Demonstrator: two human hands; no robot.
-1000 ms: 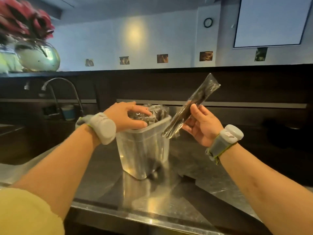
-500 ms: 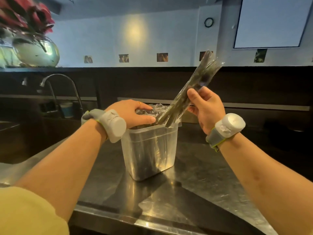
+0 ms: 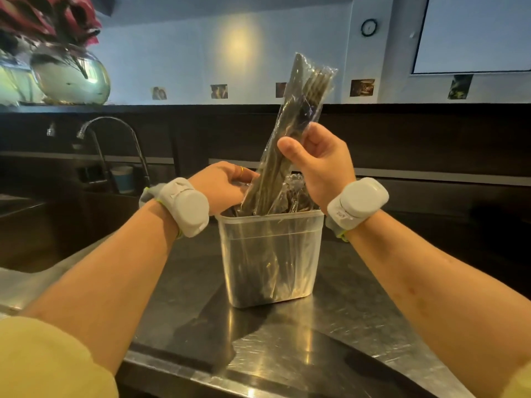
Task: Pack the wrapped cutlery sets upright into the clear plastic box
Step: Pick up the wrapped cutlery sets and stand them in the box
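A clear plastic box (image 3: 270, 259) stands upright on the steel counter, with several wrapped cutlery sets (image 3: 293, 196) standing in it. My right hand (image 3: 321, 165) grips one wrapped cutlery set (image 3: 298, 116) near its middle; its lower end dips into the box's left side and its top leans up to the right. My left hand (image 3: 221, 188) rests at the box's far left rim, fingers curled against the packets there. What those fingers touch is partly hidden by the held packet.
The steel counter (image 3: 287, 340) runs toward me and ends at a front edge. A sink with a curved tap (image 3: 115, 145) lies at the left, a small cup (image 3: 123, 179) behind it. A glass vase (image 3: 69, 76) stands on the dark ledge above.
My right hand has swung the wrapped set from slanted beside the box to nearly upright, with its lower end now inside the box. My left hand stayed at the rim.
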